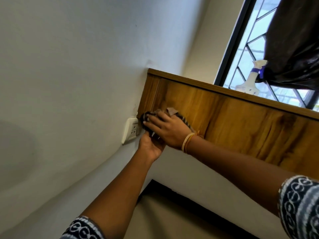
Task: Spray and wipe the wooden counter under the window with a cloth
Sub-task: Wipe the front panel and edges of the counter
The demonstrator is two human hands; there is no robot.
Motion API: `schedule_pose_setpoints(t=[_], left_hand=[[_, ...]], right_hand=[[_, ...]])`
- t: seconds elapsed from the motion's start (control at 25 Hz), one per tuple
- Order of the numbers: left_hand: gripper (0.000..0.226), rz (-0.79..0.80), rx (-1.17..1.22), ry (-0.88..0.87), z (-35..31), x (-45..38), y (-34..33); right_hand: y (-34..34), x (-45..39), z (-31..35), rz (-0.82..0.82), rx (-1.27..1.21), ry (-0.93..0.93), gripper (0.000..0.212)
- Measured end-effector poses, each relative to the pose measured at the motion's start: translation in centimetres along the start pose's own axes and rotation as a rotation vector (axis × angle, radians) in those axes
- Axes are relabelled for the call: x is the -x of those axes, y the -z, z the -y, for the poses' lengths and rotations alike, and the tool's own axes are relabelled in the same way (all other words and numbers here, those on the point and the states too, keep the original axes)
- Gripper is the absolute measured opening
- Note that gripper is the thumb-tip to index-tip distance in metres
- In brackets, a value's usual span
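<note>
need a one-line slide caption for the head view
Right hand presses striped cloth on wooden counter by wall socket; left hand below.

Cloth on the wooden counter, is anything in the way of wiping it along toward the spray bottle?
Nothing visible blocks it. The right hand presses the cloth at the counter's wall end, and the wood is bare up to the spray bottle by the window.

White wall [77,57], barred window [250,54]

Curtain [293,40] covers the spray bottle's [248,81] head; hands [165,130] hide much of the cloth [185,122].
</note>
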State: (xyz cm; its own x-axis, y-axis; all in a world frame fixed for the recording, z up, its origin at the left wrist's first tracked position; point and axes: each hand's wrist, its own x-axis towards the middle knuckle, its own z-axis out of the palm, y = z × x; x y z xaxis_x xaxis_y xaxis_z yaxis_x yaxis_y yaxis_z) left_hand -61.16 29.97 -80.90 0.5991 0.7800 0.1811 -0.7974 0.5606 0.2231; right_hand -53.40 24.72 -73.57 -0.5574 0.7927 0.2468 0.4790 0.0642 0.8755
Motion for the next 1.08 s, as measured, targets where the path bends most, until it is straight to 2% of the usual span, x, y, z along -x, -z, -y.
schedule_pose_setpoints(t=[0.08, 0.2, 0.28, 0.4, 0.52, 0.56, 0.64, 0.72, 0.76, 0.8, 0.84, 0.88, 0.92, 0.96, 1.0, 1.08], left_hand=[[0.035, 0.027, -0.004, 0.008, 0.2, 0.2, 0.3], [0.044, -0.016, -0.157, 0.001, -0.7, -0.4, 0.9], [0.037, -0.028, -0.183, -0.027, -0.9, -0.6, 0.7], [0.025, -0.062, -0.202, -0.056, 0.0, -0.9, 0.8], [0.031, -0.093, -0.221, -0.063, 0.4, -0.7, 0.3], [0.032, -0.111, -0.242, -0.061, 0.2, -0.5, 0.0], [0.032, -0.156, -0.324, -0.035, -0.6, 0.0, -0.5], [0.033, -0.212, -0.574, -0.043, -1.6, 0.7, -1.4], [0.032, -0.28, -0.801, -0.126, -2.1, 1.0, -1.9], [0.03, -0.386, -1.08, -0.286, -2.5, 1.2, -2.2], [0.028, -0.498, -1.361, -0.539, -2.8, 1.3, -2.6], [0.024, -0.529, -1.579, -0.807, -3.1, 1.5, -3.3], [0.019, -0.483, -1.704, -0.98, -3.4, 1.7, -4.1], [0.017, -0.412, -1.798, -1.045, -3.9, 1.6, -4.8], [0.028, -0.357, -1.916, -1.037, -4.3, 1.1, -5.3], [0.065, -0.281, -2.142, -0.91, -4.8, 0.2, -5.1]], right_hand=[[0.0, 1.0, 1.0, -0.005, -0.007, -0.036, 0.05], [2.2, 0.7, -3.4, -0.271, 0.026, -0.351, 0.048], [3.9, 0.9, -7.8, -0.332, 0.042, -0.492, 0.052], [1.8, 3.5, -7.3, -0.248, 0.087, -0.317, 0.059], [-0.4, 8.0, -1.7, -0.047, 0.095, -0.027, 0.063], [-0.8, 9.2, -0.7, -0.027, 0.088, 0.032, 0.059], [-0.7, 9.4, -1.3, -0.15, 0.043, 0.048, 0.047], [0.6, 6.2, -3.6, -0.352, 0.023, -0.104, 0.042], [1.7, 3.5, -4.9, -0.422, 0.034, -0.229, 0.042], [2.8, 0.5, -6.1, -0.436, 0.025, -0.36, 0.046], [4.0, -2.6, -7.0, -0.357, 0.002, -0.465, 0.054], [5.0, -5.5, -7.5, -0.225, -0.034, -0.54, 0.06], [5.8, -7.8, -7.5, -0.109, -0.067, -0.584, 0.061], [6.3, -9.2, -7.5, -0.043, -0.081, -0.585, 0.06], [6.4, -9.5, -7.6, -0.017, -0.063, -0.576, 0.057], [6.3, -6.4, -8.3, -0.063, -0.041, -0.584, 0.052]])
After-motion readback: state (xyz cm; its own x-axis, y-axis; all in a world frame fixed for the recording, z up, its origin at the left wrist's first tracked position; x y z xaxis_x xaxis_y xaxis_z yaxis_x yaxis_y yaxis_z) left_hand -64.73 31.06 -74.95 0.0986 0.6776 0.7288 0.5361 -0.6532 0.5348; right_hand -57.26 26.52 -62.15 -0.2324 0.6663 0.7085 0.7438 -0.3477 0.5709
